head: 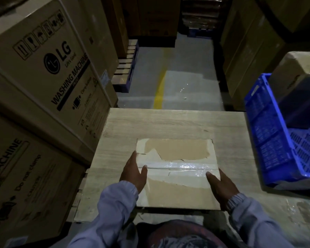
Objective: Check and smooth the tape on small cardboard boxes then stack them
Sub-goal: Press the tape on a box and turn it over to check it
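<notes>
Cardboard sits between two flat palms. The left hand (133, 171) lays its fingers straight along the left wall of the box (177, 194), with the thumb spread onto the lid. The right hand (220, 185) mirrors it on the right wall, thumb also on top. Its fingers are partly hidden past the edge but look straight too. Neither hand curls round anything; together they press the box from both sides.

Both thumb tips touch the tape (179, 167), a clear glossy strip over the lid seam. Its long axis runs left to right, straight from one thumb to the other. The shine and wrinkles gather toward the right end, so the right thumb seems nearer to the part needing work, and a smoothing stroke would likely run along the seam rather than across it. The lid's surface paper is torn away in patches far and near of the strip.

The box lies flat at the near middle of a wooden table (168, 122). A blue crate (268, 131) stands to the right, and tall cartons (43, 68) are stacked to the left.
</notes>
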`<state>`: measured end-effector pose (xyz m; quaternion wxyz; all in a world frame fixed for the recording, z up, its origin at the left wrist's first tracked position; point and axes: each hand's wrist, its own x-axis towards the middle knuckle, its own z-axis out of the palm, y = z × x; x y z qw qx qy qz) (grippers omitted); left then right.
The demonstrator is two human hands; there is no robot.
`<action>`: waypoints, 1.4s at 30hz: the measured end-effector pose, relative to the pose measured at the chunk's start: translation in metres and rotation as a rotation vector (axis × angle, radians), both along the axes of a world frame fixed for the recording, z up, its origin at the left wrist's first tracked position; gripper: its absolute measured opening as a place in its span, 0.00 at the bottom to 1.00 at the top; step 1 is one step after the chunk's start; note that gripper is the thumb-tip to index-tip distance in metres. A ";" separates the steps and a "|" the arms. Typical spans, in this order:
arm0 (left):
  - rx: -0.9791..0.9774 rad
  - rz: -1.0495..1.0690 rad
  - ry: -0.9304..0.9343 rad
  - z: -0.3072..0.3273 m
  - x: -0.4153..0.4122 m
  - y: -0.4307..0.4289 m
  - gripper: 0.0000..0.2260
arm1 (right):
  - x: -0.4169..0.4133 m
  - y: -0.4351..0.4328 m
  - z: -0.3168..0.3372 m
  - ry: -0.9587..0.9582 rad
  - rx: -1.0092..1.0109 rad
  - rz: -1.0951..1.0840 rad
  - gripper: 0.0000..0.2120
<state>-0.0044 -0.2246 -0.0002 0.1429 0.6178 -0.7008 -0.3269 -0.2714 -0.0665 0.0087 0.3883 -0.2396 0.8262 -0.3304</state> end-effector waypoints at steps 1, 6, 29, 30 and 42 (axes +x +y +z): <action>-0.001 0.013 0.004 0.002 0.001 -0.001 0.29 | 0.003 0.003 0.002 -0.052 -0.012 0.015 0.18; 0.035 0.058 0.022 0.006 0.004 -0.011 0.27 | 0.003 -0.007 0.049 -0.188 -0.142 0.054 0.17; 0.428 0.070 0.028 0.000 0.004 0.042 0.07 | 0.049 -0.062 0.139 1.004 -0.136 1.252 0.32; 0.401 0.099 -0.029 0.003 0.007 0.039 0.05 | 0.049 -0.060 0.138 1.020 -0.130 1.264 0.33; 0.116 0.029 0.634 0.118 0.015 0.013 0.17 | 0.023 -0.053 0.143 0.890 -0.226 1.456 0.39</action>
